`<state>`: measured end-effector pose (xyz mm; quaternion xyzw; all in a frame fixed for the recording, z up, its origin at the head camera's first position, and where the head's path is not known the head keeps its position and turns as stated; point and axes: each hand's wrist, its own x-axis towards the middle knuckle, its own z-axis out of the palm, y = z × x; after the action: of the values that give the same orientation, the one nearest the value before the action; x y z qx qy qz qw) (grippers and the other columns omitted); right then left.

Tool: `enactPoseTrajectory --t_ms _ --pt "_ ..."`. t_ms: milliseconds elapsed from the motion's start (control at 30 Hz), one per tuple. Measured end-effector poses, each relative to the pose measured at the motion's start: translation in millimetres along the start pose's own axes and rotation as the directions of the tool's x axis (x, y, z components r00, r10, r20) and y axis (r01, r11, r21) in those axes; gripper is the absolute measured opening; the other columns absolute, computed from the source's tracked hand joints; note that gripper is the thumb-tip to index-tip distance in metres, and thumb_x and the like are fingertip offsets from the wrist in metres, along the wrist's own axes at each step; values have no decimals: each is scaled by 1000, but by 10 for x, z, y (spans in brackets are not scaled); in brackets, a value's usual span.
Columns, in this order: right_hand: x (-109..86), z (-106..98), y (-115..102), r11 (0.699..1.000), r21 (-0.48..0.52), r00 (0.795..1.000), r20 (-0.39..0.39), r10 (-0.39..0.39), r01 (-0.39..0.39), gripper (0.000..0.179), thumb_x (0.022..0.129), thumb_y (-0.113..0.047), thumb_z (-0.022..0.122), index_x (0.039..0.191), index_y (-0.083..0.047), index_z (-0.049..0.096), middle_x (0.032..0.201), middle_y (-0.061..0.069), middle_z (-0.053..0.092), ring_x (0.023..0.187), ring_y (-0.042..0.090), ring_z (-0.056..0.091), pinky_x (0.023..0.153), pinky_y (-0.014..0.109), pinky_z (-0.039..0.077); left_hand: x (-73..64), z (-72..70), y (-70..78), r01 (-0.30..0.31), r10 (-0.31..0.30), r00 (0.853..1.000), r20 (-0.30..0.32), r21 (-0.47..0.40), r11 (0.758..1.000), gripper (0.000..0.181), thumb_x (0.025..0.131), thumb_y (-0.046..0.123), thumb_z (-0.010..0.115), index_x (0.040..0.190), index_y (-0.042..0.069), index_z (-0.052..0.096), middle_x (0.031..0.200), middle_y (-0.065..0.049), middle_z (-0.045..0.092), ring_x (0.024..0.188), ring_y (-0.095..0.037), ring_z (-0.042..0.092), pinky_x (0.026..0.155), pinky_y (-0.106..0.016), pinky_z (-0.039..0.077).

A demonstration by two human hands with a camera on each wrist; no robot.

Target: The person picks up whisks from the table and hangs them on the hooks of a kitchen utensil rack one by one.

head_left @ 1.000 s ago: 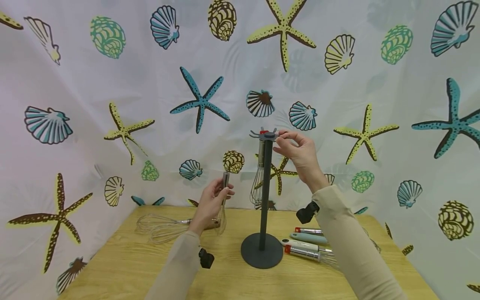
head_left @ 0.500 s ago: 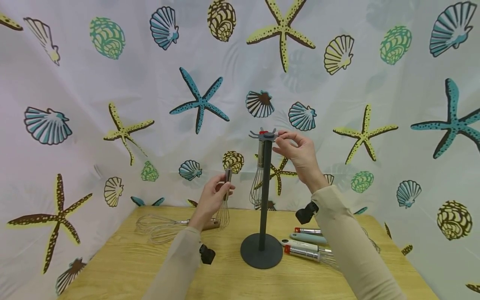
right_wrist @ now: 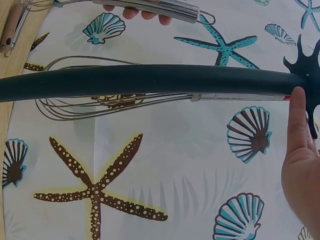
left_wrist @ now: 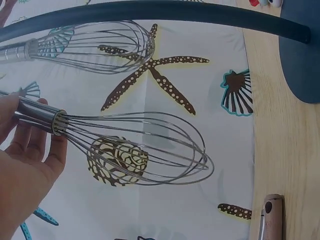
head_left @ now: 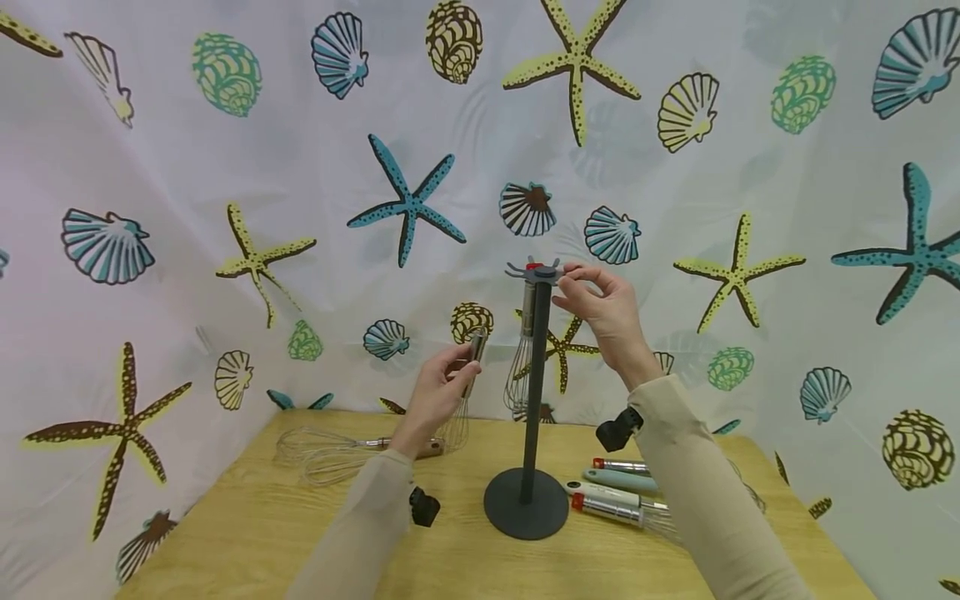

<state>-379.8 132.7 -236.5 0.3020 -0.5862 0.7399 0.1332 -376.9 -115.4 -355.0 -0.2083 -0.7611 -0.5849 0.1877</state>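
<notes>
In the head view, my left hand (head_left: 437,393) grips a metal whisk (head_left: 476,354) by its handle, its wires pointing down and slightly left. The left wrist view shows this whisk's wire loops (left_wrist: 145,147) close up. Just to its right rises a dark utensil stand (head_left: 536,375) with curved hooks at its top and a round base. One whisk (head_left: 528,310) with a red handle end hangs from those hooks. My right hand (head_left: 606,315) pinches the right side of the hooked top; the right wrist view has its index finger (right_wrist: 297,117) against the pole's top end.
Whisks lie on the wooden table (head_left: 450,550) at both sides. On the left is a large wire whisk (head_left: 322,456); a brown handle (head_left: 431,447) shows beside it. On the right, several whisks lie together, including one with a pale blue-green handle (head_left: 618,479) and a red-ended one (head_left: 607,506).
My left hand has moved right, toward the stand, carrying the whisk, which now leans more. My right hand stays at the stand's top. The head view has shifted slightly.
</notes>
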Motion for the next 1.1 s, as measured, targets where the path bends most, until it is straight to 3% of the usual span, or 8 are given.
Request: enactPoseTrajectory --t_ms 267,367,500,633,933,1100 --pt "10 7 -17 1000 -24 1000 -10 -6 5 3 92 -8 68 92 -11 68 127 7 54 105 23 66 97 33 52 35 127 103 -37 38 998 -59 9 999 38 98 15 60 135 7 58 123 -16 62 110 -28 62 92 -47 51" --pt "13 4 -31 999 -53 1000 -23 -3 2 1 91 -11 70 91 -12 69 126 5 55 105 20 65 99 31 51 21 156 243 -50 49 995 -82 -4 999 38 99 9 58 136 3 56 122 -20 62 110 -32 62 94 -49 51" --pt "15 -11 -38 996 -91 999 -46 4 -8 4 90 -16 72 90 -14 69 125 2 57 107 16 63 100 30 49 48 182 276 -72 67 992 -108 -42 997 36 98 9 59 134 6 59 120 -18 64 108 -29 65 91 -43 54" --pt "11 -10 -35 996 -89 998 -60 7 -13 5 89 -17 73 88 -16 68 123 2 58 106 16 64 99 30 49 98 202 205 -78 70 988 -140 -52 996 34 97 13 62 131 10 62 118 -12 66 104 -23 66 87 -34 55" --pt "6 -17 -16 996 -83 998 -64 7 -13 11 87 -21 76 90 -12 69 122 1 59 107 16 64 98 29 50 148 246 312 -88 83 975 -208 -17 996 32 97 15 63 128 12 65 118 -8 70 106 -21 65 88 -42 55" --pt "-4 -14 -12 997 -80 998 -65 8 -13 9 87 -20 76 90 -13 70 123 3 59 107 16 64 99 29 49 193 266 386 -94 92 966 -243 4 996 30 96 14 64 126 11 67 116 -7 71 103 -20 64 83 -37 55"
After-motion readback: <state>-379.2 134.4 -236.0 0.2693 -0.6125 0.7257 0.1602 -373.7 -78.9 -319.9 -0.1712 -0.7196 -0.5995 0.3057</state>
